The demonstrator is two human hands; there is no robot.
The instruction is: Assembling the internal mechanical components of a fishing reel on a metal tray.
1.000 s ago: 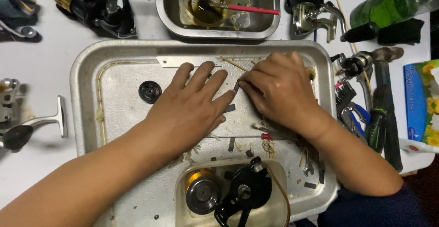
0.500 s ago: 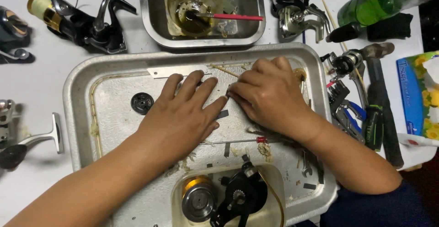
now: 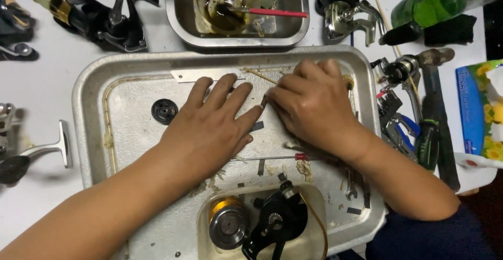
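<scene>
Both hands lie palm down on the floor of a big metal tray [image 3: 89, 113], side by side and almost touching at the fingertips. The left hand [image 3: 212, 129] is spread flat with its fingers released, grasping nothing that shows. The right hand [image 3: 314, 108] is curled, its fingers bent down against the tray; whether they pinch some small part underneath cannot be told. Just beyond the fingers a flat metal strip [image 3: 201, 74] lies along the tray's far side, and a black round disc [image 3: 164, 111] sits left of the left hand. Nearer the person, a thin screwdriver with a red grip [image 3: 272, 158] lies across the tray, and below it a plastic tub [image 3: 319, 223] holds a black reel body [image 3: 277, 220] and a gold spool [image 3: 228, 226]. Past the tray stands a smaller steel pan [image 3: 178, 13] with a red-handled brush [image 3: 275, 12] in oily liquid. Fishing reels [image 3: 89, 11] lie on the table to the left, pliers [image 3: 401, 131] and a hammer [image 3: 440, 108] to the right.
</scene>
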